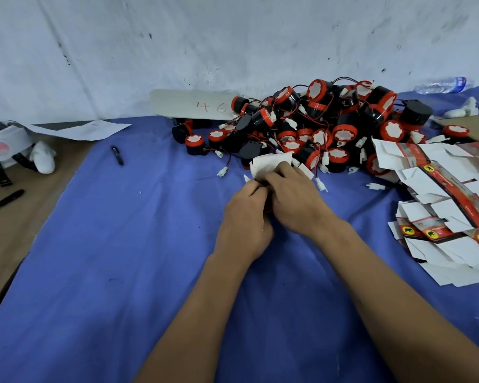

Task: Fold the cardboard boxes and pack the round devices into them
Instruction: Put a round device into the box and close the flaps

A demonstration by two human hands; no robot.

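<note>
A small cardboard box (pixel 268 163) with white flaps sits between both hands near the middle of the blue cloth. My left hand (pixel 246 217) grips its near left side with curled fingers. Close beside it, my right hand (pixel 293 197) curls over the box's top and right side. Most of the box is hidden under the fingers. Whether a device is inside cannot be seen. Behind the hands lies a pile of round black and red devices (pixel 329 125) with red wires and white plugs. Flat unfolded boxes (pixel 440 200), white with red printed bands, are stacked at the right.
A blue cloth (pixel 122 258) covers the table in front of a white wall. A black pen (pixel 117 155) lies at the left. A grey board marked "46" (pixel 197 106) leans at the back. A headset with straps (pixel 9 150) and a water bottle (pixel 443 84) sit at the edges.
</note>
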